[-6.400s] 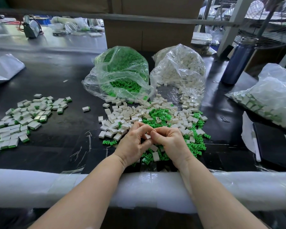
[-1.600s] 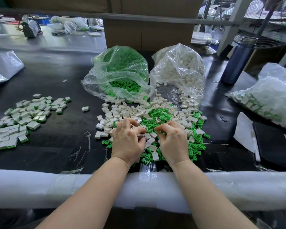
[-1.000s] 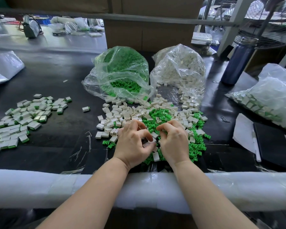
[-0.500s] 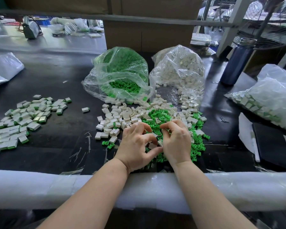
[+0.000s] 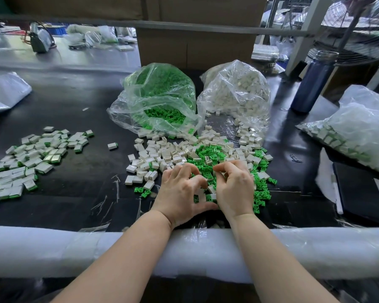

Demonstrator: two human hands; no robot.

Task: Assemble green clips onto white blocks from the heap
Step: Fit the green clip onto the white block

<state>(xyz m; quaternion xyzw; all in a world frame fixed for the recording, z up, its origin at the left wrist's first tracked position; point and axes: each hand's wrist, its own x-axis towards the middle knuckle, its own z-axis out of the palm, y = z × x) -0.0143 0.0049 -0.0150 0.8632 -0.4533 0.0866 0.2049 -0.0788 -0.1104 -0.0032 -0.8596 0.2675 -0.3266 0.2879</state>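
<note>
Head view: at lower centre of the frame, the left hand (image 5: 179, 192) and right hand (image 5: 235, 189) rest side by side on the mixed heap of small white plastic blocks and green plastic clips (image 5: 202, 153), fingers curled down into it; whether either pinches a piece, I cannot tell.

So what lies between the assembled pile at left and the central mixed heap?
Head view: one assembled block on bare black table.

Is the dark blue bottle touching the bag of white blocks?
Apart. The head view shows bare black table between the dark blue bottle and the bag of white blocks.
</note>
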